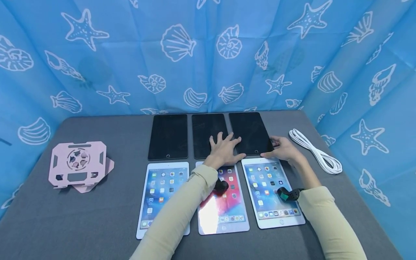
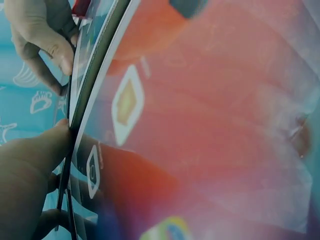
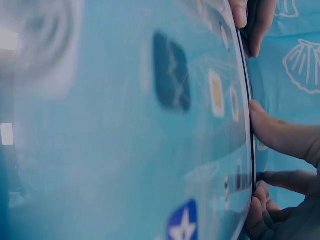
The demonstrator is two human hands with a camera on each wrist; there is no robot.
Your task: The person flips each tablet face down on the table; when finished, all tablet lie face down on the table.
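Three black-faced tablets lie in a back row, and three white-framed tablets with lit screens lie in front. My left hand point(image 1: 222, 150), fingers spread, reaches across the middle black tablet point(image 1: 206, 124). Its thumb and fingertips are at the lower left corner of the right black tablet point(image 1: 250, 130). At that tablet's lower right corner, my right hand point(image 1: 284, 150) grips it with thumb at the bottom edge and fingers along the side. Beneath my forearms are the middle white tablet point(image 1: 238, 202) and the right white tablet point(image 1: 268, 195). Both wrist views show screens close up.
On the left stand the left black tablet point(image 1: 168, 137) and the left white tablet point(image 1: 159, 187), partly under my sleeve. A pink bracket-like stand point(image 1: 65, 159) is farther left. A coiled white cable point(image 1: 315, 151) lies right of my right hand. A blue shell-print curtain point(image 1: 208, 54) borders the grey table point(image 1: 81, 224).
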